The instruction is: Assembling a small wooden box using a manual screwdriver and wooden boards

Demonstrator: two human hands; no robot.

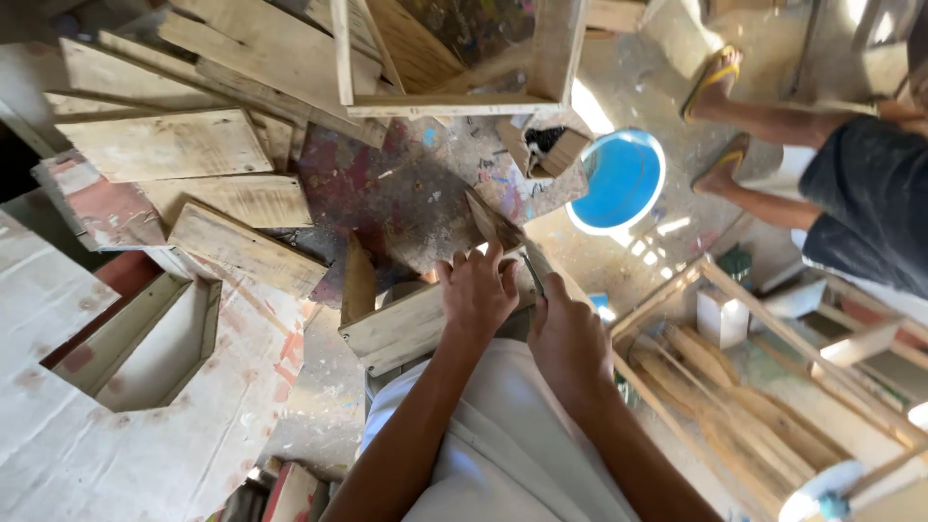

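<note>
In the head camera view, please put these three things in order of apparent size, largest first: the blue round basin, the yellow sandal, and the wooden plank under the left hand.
1. Wooden plank, partly hidden by the left hand.
2. Blue round basin.
3. Yellow sandal.
The plank lies nearer the camera, so its lead over the basin is uncertain.

Stacked boards [164, 145] crowding left side

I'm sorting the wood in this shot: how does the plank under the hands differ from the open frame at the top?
The plank is one solid pale board; the frame is several slats joined around an open middle. The plank has the left hand pressed on it and the right hand at its end; the frame is untouched. Both are bare, unpainted wood.
</note>
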